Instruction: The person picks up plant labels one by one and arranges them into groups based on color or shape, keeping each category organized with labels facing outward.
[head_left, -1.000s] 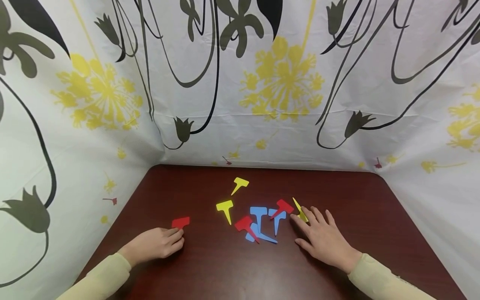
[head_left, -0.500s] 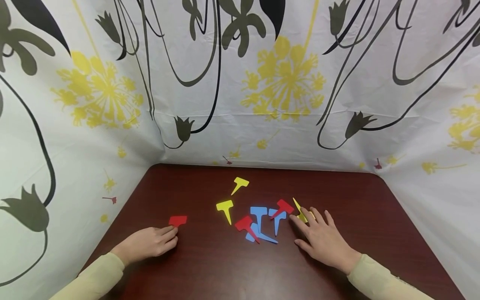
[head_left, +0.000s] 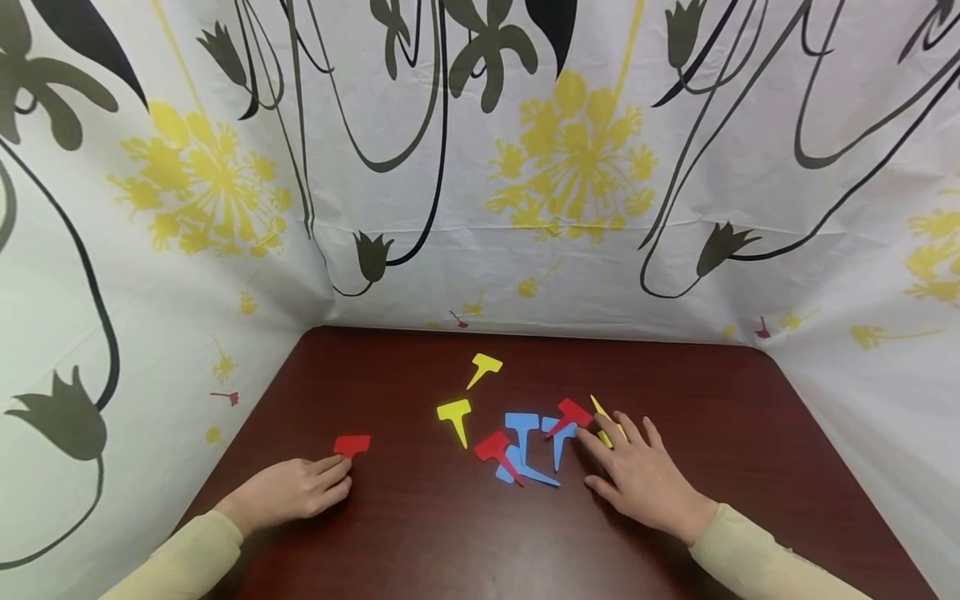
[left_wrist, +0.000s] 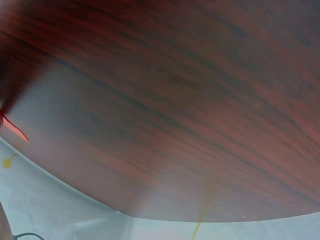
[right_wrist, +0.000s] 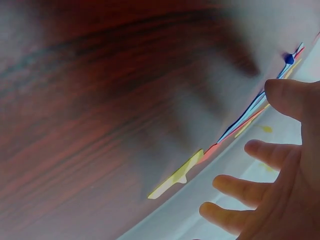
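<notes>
In the head view, my left hand [head_left: 296, 490] pinches a red T-shaped plant label [head_left: 352, 445] at the left of the table; its stem is hidden by the fingers. A sliver of that red label [left_wrist: 16, 129] shows at the edge of the left wrist view. My right hand [head_left: 647, 485] is spread with relaxed fingers beside the central pile, its fingers overlapping a yellow plant label [head_left: 604, 433]. Near its index fingertip lie a red label [head_left: 573, 412] and a blue label [head_left: 558, 442] crossing each other. The right wrist view shows the yellow label [right_wrist: 177, 176] apart from the fingertips.
Another red label [head_left: 492, 447] lies across a blue one [head_left: 528, 471], beside an upright-lying blue label [head_left: 522, 425]. Two yellow labels [head_left: 454, 413] [head_left: 487, 363] lie farther back. The brown table [head_left: 420, 542] ends at a flower-patterned cloth [head_left: 465, 275] behind and at both sides.
My left hand has moved a little to the left with the red plant label. My right hand has shifted slightly left toward the pile; the loose labels stay about where they were.
</notes>
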